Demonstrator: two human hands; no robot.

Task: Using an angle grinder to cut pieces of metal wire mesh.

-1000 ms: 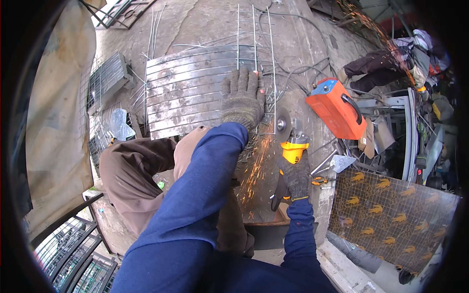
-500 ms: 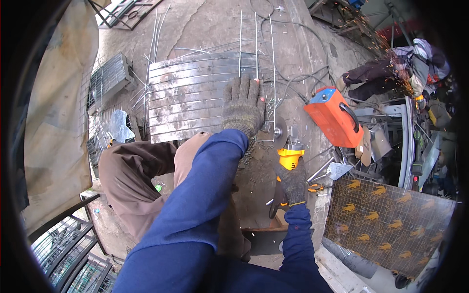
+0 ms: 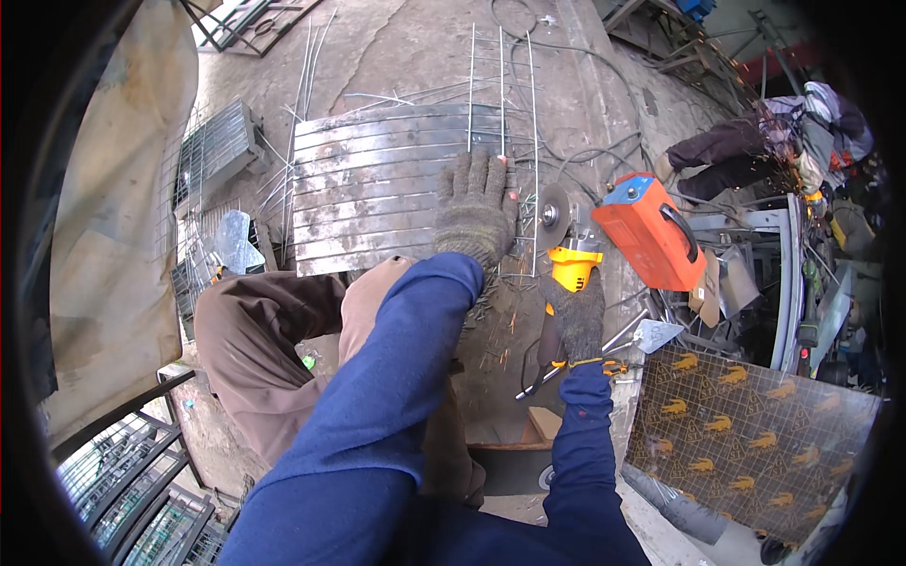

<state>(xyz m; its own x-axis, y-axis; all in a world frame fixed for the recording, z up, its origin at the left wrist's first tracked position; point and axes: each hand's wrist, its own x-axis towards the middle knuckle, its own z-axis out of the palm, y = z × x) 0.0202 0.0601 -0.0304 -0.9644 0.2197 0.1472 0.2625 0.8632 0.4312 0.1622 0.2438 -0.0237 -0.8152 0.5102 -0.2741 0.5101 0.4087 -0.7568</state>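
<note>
My left hand (image 3: 475, 209), in a grey knitted glove, lies flat with fingers stretched out over a thin metal rod frame (image 3: 536, 123). The thumb tip is bare. Beneath the frame and hand is a slatted metal plate (image 3: 363, 189). My right hand (image 3: 578, 316), also gloved, is wrapped round a yellow angle grinder (image 3: 573, 269). The grinder's disc (image 3: 553, 217) stands upright beside the frame's right-hand rod, close to my left hand; whether it touches the rod I cannot tell. A few faint sparks show below, toward my legs.
An orange welding machine (image 3: 651, 231) stands to the right, with cables (image 3: 623, 94) running beyond it. A person (image 3: 802, 141) works at the far right amid sparks. A patterned board (image 3: 746, 434) lies lower right. Wire mesh and a metal box (image 3: 222, 151) sit at the left.
My right hand has moved the grinder forward and slightly right, so the disc is higher along the frame's right-hand rod. Sparks now show below it. My left hand stays flat on the frame.
</note>
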